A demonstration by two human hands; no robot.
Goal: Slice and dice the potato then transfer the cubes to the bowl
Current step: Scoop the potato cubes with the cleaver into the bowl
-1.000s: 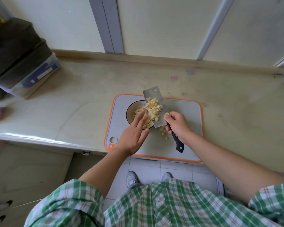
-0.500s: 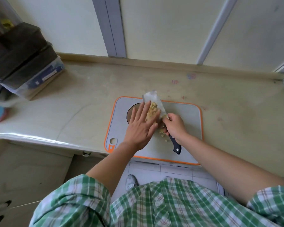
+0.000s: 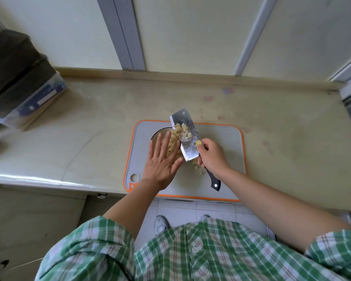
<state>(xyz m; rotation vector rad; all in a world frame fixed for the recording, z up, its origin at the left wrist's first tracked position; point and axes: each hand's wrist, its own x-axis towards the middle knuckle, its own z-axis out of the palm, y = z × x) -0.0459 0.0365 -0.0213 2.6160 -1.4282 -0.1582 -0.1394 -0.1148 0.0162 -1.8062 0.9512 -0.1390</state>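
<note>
Over round bowl (image 3: 155,134) | right hand (image 3: 211,157) grips steel cleaver (image 3: 188,147) | left hand (image 3: 160,163) flat against cubes (image 3: 180,130)

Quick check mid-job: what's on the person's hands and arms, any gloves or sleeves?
No gloves: left hand and right hand are bare, no watch or rings visible. Forearms bare too. The left sleeve and right sleeve are green-and-white plaid, ending near the elbows.

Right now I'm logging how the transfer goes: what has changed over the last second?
The left hand flattened and swept along the steel cleaver, pushing the pale potato cubes off it toward the dark-rimmed bowl; the pile on the blade looks smaller. The right hand still grips the cleaver's black handle. The orange-edged grey cutting board and stray cubes on it stayed put.
</note>
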